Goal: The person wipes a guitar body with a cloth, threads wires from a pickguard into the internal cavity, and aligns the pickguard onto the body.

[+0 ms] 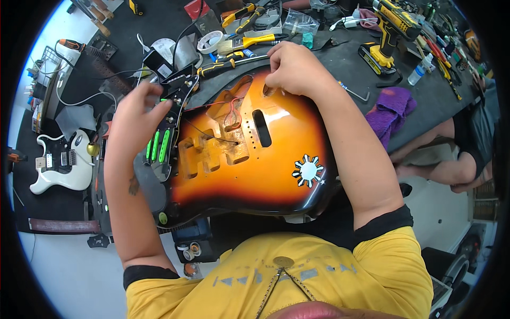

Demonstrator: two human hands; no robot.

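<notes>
One sunburst electric guitar body [289, 138] under the right hand [291, 66], fingers curled at its far edge, any grip unclear, left hand [137, 114] left of the body, thumb and fingers parted over a dark pickguard [160, 170] with green pickups [165, 145].

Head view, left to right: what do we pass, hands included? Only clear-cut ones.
White guitar body → left hand → pale tape roll → right hand → purple cloth.
</notes>
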